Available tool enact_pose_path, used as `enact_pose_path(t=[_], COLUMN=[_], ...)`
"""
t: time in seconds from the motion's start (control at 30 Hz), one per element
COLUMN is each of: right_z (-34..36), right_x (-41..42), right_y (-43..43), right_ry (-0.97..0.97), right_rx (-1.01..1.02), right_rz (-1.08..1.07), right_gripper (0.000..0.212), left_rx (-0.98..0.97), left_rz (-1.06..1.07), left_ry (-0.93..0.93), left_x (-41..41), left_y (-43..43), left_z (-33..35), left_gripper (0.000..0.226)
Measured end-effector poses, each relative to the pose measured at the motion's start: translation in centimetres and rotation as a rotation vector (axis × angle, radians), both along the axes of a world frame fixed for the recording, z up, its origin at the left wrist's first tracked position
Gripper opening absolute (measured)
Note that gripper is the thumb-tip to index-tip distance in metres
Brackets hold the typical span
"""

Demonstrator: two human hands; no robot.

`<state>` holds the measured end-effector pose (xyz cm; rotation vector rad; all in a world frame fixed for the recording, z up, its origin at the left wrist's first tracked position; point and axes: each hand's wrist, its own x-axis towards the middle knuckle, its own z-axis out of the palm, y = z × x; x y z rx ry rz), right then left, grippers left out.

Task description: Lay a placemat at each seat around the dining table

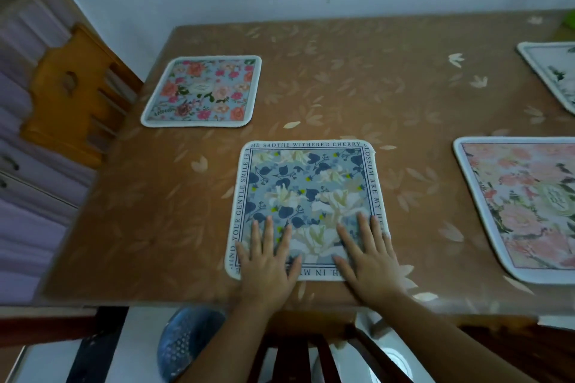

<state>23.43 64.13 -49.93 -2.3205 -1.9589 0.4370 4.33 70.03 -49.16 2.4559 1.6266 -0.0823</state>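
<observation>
A blue floral placemat (pixel 306 190) with a lettered border lies flat near the front edge of the brown dining table (pixel 373 78). My left hand (pixel 269 261) and my right hand (pixel 368 253) both rest palm-down on its near edge, fingers spread, holding nothing. A pink-and-red flowered placemat (pixel 202 92) lies at the table's left end. A pale pink rose placemat (pixel 525 208) sits at the front right. A white-edged placemat (pixel 550 71), cut off by the frame, lies at the far right.
An orange wooden chair (pixel 68 93) stands at the table's left end. A dark wooden chair back (pixel 314 354) is below the front edge under my arms. A blue patterned object (pixel 186 342) sits low at the front. The wall runs behind the table.
</observation>
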Motion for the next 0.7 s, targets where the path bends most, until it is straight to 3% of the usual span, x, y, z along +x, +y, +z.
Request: enact_pose_path(t=[0.17, 0.23, 0.3, 0.53, 0.7], right_z=[0.7, 0.9, 1.0, 2.6, 4.8], right_x=[-1.1, -1.7, -2.3, -2.1, -1.7], right_y=[-1.5, -1.7, -2.0, -2.9, -3.2], right_ry=[-0.035, -0.023, -0.019, 0.072, 0.067], right_rx=[-0.060, -0.082, -0.121, -0.156, -0.120], right_rz=[0.031, 0.025, 0.030, 0.072, 0.092], right_gripper=[0.073, 0.064, 0.051, 0.047, 0.043], left_rx=[-0.057, -0.069, -0.098, -0.235, -0.095], left_rz=[0.042, 0.046, 0.034, -0.008, -0.038], left_ry=[0.070, 0.084, 0.106, 0.033, -0.058], left_x=[0.1, 0.4, 0.5, 0.1, 0.3], left_y=[-1.8, -2.3, -2.8, -4.7, -4.6], left_z=[1.3, 1.7, 2.0, 1.1, 3.5], left_gripper=[0.068, 0.069, 0.067, 0.052, 0.043])
